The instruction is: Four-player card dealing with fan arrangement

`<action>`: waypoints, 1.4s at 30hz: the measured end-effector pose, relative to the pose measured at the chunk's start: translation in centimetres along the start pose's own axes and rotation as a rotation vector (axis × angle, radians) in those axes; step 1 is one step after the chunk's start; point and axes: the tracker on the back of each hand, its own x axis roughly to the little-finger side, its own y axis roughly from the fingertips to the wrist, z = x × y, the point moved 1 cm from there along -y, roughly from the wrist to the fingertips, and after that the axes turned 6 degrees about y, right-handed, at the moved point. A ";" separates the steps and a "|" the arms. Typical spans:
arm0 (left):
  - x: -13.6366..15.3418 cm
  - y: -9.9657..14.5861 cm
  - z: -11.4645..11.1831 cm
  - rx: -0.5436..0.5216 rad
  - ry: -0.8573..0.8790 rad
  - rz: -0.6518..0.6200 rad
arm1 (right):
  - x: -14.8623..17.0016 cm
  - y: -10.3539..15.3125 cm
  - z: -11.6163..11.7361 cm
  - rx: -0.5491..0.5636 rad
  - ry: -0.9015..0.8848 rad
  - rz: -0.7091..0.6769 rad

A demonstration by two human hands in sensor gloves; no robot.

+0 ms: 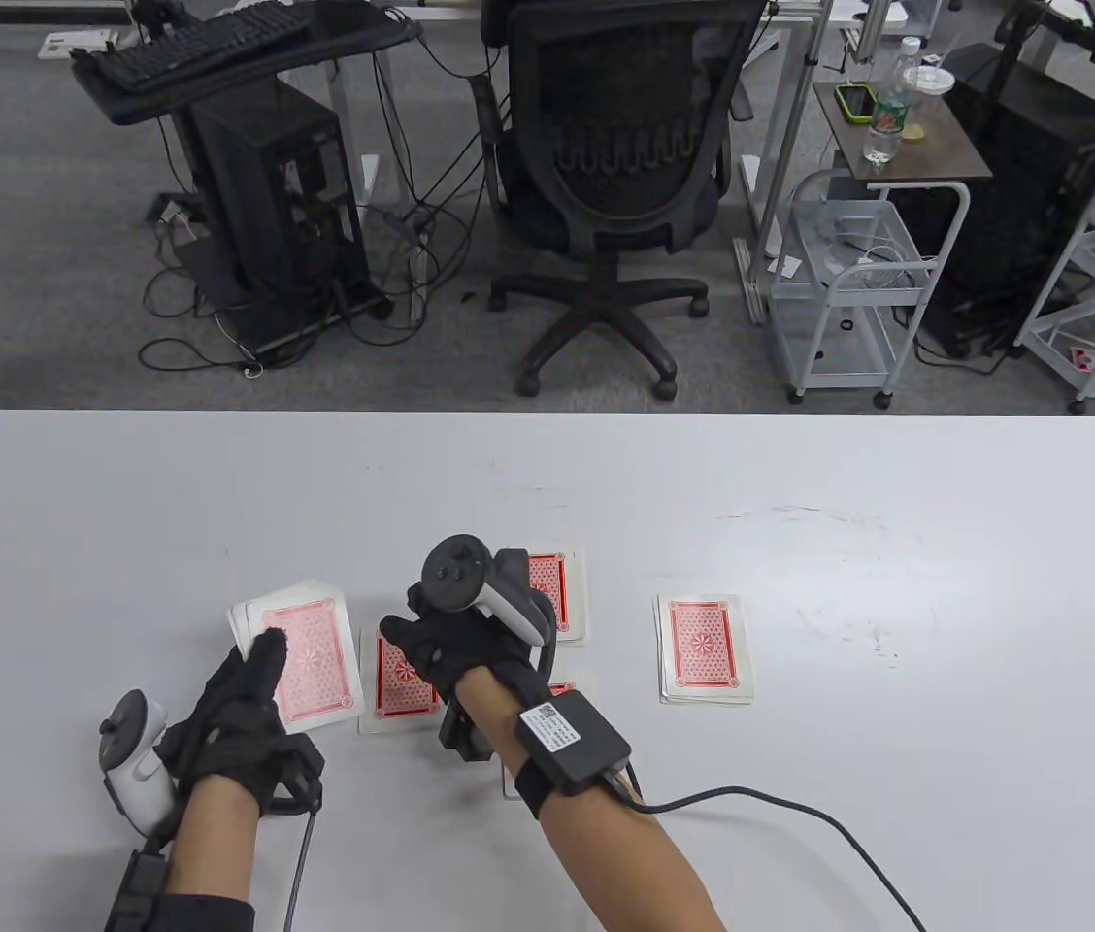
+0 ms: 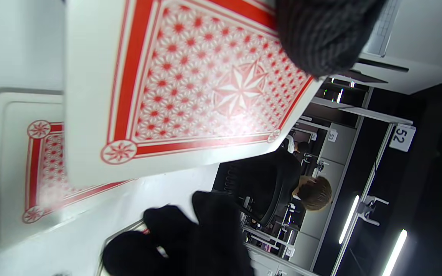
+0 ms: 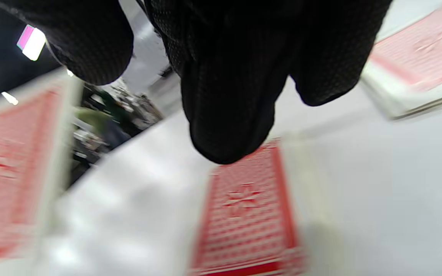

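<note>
My left hand (image 1: 256, 680) holds the red-backed deck (image 1: 315, 660) a little above the table, with a finger lying on its top card. In the left wrist view the deck (image 2: 190, 88) fills the upper half with a fingertip (image 2: 320, 34) on it. My right hand (image 1: 441, 636) hovers just right of the deck, over a face-down pile (image 1: 397, 691). In the right wrist view its fingers (image 3: 232, 115) hang above that pile (image 3: 248, 218) and hold nothing. Other piles lie behind the hand (image 1: 559, 592), under the right wrist (image 1: 564, 689) and to the right (image 1: 705, 649).
The white table (image 1: 800, 485) stretches wide beyond the cards. A cable (image 1: 800, 815) trails from the right wrist across the near right. An office chair (image 1: 606, 175) and carts stand past the far edge.
</note>
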 end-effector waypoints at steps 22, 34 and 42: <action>1.8 1.1 -4.2 0.238 0.113 0.071 | 5.1 4.5 -3.1 0.185 -0.367 -0.017; 1.2 0.2 -2.0 0.153 0.135 0.055 | 11.2 -1.9 -8.0 0.211 0.082 0.343; 0.9 0.0 -1.4 0.125 0.133 0.045 | 13.1 -4.9 -5.3 0.100 0.561 0.560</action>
